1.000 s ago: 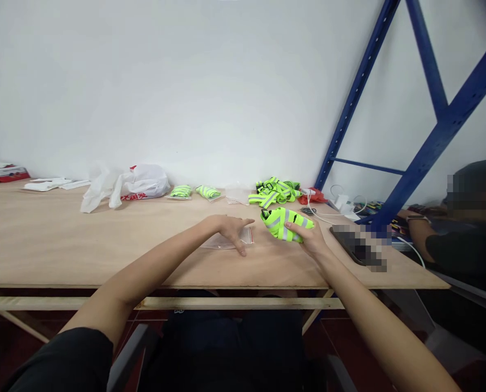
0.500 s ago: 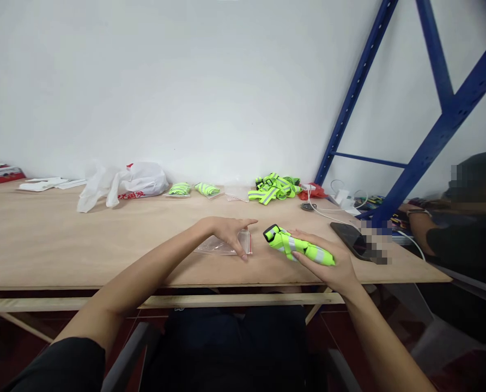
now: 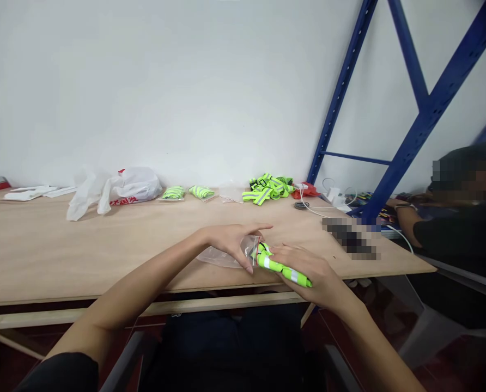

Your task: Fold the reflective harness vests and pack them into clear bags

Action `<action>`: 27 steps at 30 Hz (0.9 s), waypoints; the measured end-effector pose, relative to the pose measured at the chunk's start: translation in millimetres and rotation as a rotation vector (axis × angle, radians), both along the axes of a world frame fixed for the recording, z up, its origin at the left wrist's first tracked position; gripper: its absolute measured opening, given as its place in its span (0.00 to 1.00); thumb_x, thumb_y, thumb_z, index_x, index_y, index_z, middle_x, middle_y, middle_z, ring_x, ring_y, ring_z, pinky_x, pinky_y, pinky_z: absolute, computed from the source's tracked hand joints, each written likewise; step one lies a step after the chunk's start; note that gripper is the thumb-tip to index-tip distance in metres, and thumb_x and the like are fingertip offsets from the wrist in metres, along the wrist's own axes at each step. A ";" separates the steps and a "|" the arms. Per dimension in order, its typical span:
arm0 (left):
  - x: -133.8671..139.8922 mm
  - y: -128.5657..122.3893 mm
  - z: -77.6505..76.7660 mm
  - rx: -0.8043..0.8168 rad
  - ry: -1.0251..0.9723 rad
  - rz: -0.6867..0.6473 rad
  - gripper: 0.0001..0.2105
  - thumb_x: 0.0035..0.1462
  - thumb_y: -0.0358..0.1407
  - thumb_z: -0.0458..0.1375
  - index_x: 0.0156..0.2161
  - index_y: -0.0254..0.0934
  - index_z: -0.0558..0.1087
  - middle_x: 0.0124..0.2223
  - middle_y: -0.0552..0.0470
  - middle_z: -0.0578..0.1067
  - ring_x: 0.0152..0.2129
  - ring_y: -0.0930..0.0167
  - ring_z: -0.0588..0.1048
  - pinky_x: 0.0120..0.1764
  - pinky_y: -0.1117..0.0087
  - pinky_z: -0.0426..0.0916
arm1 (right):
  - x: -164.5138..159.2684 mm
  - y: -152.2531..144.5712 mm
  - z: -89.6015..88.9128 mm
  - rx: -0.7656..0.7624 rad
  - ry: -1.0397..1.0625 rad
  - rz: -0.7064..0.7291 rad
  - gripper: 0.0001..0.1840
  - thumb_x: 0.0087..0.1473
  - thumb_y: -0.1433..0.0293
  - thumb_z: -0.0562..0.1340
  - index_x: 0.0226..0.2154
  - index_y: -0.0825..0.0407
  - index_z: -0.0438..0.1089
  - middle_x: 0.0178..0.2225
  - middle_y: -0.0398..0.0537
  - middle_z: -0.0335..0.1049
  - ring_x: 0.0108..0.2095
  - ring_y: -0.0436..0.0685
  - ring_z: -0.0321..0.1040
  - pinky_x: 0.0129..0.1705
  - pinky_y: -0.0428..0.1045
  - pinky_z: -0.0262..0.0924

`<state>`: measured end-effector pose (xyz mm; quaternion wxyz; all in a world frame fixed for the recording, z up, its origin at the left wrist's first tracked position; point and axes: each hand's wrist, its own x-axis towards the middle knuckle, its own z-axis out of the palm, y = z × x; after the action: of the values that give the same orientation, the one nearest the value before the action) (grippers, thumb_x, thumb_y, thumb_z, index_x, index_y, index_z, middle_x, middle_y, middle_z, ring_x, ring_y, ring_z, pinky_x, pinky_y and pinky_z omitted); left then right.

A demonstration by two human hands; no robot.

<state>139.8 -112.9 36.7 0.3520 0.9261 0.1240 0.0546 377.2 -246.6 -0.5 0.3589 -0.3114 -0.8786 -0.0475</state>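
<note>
My right hand (image 3: pixel 314 269) is wrapped round a folded bundle of neon-yellow reflective straps (image 3: pixel 286 270) with silver stripes. The far end of the bundle sits at the mouth of a clear zip bag (image 3: pixel 222 257), which has a red line along its opening. At that mouth, my left hand (image 3: pixel 232 244) holds the bag, its thumb on the near side and the forefinger stretched out beyond. The bag's mouth is raised around the bundle's tip, and the rest of it lies on the wooden table (image 3: pixel 104 256) under my left wrist.
Along the wall lie a white plastic bag (image 3: pixel 139 182), two packed strap bundles (image 3: pixel 173 193), flat clear bags (image 3: pixel 230 193) and a loose pile of neon straps (image 3: pixel 267 188). Right of them are a white cable (image 3: pixel 316 208) and a blue metal frame (image 3: pixel 406 141). Another person sits at the right.
My right hand has brought the strap bundle left and down, and its end now meets the bag's mouth. My left hand has lifted that mouth. The view has turned slightly right.
</note>
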 end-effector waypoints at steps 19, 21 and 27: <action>11.6 -20.5 -8.6 -0.003 -0.179 0.042 0.44 0.40 0.51 0.73 0.58 0.38 0.60 0.59 0.38 0.67 0.56 0.58 0.69 0.54 0.58 0.65 | -17.5 12.2 -9.2 0.040 0.178 0.068 0.16 0.57 0.73 0.64 0.48 0.45 0.74 0.39 0.50 0.78 0.42 0.61 0.74 0.42 0.55 0.72; 10.7 -24.9 -0.5 0.183 -0.203 0.077 0.37 0.44 0.55 0.70 0.53 0.37 0.65 0.55 0.40 0.71 0.52 0.58 0.71 0.52 0.59 0.65 | -14.7 13.9 -11.8 -0.008 0.237 0.022 0.14 0.57 0.71 0.64 0.47 0.45 0.75 0.39 0.50 0.79 0.42 0.61 0.74 0.42 0.56 0.73; 8.1 -45.3 18.9 0.544 -0.012 0.064 0.34 0.51 0.56 0.65 0.58 0.40 0.66 0.54 0.43 0.75 0.52 0.55 0.72 0.62 0.50 0.51 | -10.4 20.0 -20.3 -0.253 0.538 -0.096 0.13 0.52 0.63 0.69 0.42 0.49 0.77 0.39 0.52 0.79 0.40 0.62 0.76 0.42 0.53 0.73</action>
<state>147.9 -158.2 55.7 0.0892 0.9819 0.1316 0.1026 366.8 -226.7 -20.8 0.5344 -0.3962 -0.7353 0.1295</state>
